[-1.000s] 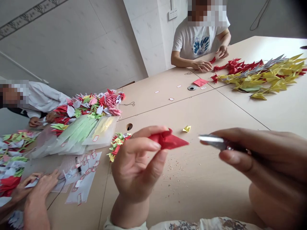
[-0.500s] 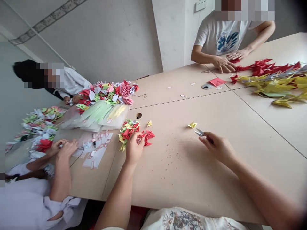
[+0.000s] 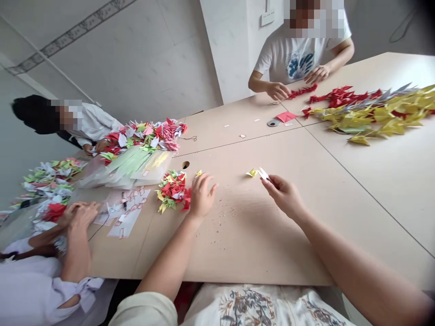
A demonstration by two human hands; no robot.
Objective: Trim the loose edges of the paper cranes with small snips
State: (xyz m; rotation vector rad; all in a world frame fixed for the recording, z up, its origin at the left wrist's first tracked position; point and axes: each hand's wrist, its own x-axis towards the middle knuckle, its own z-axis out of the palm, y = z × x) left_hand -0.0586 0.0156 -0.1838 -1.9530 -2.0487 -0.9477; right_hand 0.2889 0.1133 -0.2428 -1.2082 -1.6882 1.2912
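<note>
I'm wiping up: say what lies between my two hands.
Head view: tiny scraps on the tabletop, plus a yellow paper piece near the blades in your right hand.

The folded shapes (image 3: 173, 186) look matt paper, the blades (image 3: 263, 174) glossy metal, the tabletop (image 3: 292, 253) smooth (wood-like, faintly sheeny).

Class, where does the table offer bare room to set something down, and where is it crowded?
Widest: tabletop between the right forearm and the yellow strands. Smaller: between the red paper square and right hand. Crowded: left of the left hand, with a paper heap and plastic bags.
</note>
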